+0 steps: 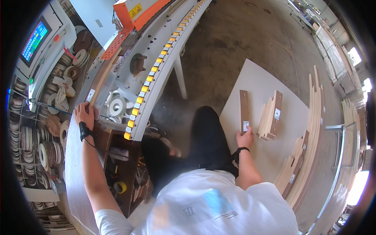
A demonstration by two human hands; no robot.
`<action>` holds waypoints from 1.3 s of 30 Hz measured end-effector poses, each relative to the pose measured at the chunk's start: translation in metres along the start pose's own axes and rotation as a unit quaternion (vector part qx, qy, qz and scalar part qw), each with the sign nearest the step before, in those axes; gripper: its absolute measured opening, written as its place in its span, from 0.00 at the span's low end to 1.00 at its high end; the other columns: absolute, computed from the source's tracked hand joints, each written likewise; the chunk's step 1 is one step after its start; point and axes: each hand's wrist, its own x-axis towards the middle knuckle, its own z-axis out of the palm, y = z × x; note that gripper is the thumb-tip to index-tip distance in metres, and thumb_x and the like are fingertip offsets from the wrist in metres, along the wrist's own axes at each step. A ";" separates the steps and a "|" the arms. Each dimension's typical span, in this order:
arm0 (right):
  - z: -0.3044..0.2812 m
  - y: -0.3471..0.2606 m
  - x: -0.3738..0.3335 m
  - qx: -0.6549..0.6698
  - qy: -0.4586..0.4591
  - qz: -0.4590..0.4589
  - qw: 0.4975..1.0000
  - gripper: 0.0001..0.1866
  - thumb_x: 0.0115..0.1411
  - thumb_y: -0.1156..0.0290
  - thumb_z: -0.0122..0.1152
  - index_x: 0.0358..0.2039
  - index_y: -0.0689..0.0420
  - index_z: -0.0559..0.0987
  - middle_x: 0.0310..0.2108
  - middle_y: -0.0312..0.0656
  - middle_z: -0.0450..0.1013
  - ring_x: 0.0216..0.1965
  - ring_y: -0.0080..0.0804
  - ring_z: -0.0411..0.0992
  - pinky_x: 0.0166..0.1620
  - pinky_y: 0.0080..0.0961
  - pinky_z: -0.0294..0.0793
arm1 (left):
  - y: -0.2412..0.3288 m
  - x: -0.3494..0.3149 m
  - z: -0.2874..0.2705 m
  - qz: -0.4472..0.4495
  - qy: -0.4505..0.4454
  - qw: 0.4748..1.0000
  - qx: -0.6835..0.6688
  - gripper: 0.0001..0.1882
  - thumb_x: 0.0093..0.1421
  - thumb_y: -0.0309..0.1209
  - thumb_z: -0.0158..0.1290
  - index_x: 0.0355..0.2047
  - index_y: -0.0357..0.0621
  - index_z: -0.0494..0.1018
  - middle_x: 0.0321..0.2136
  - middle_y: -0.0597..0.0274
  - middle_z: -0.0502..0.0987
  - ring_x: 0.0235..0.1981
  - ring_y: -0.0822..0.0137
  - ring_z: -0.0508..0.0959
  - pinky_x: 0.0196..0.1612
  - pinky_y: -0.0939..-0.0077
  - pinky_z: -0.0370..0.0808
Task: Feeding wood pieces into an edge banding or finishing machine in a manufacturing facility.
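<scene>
My left hand (84, 113) is at the near end of a long brown wooden strip (102, 76), which bears a white label and lies along the machine's bed. Its fingers are closed against that end, and the strip's far end runs beneath an orange perforated plate (117, 44). Over to the right, my right hand (245, 138) grips the near end of a short brown wooden board (244, 105) with a white label. A stack of similar short boards (270, 115) stands just right of it, on a pale sheet (254, 80).
A rail of yellow and grey rollers (150, 78) edges the machine. Longer wooden strips (313, 117) lie in stacks further right. On the left are a control screen (36, 41) and racks of edging rolls (47, 154). A metal rail (340, 156) stands at the far right.
</scene>
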 end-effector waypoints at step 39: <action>0.003 0.009 0.017 0.066 0.001 0.036 0.997 0.28 0.54 0.52 0.79 0.49 0.52 0.78 0.41 0.51 0.81 0.46 0.55 0.78 0.51 0.48 0.78 | 0.005 -0.001 -0.005 0.022 0.022 1.000 0.002 0.10 0.68 0.36 0.59 0.45 0.45 0.80 0.46 0.53 0.82 0.52 0.47 0.79 0.59 0.53 0.74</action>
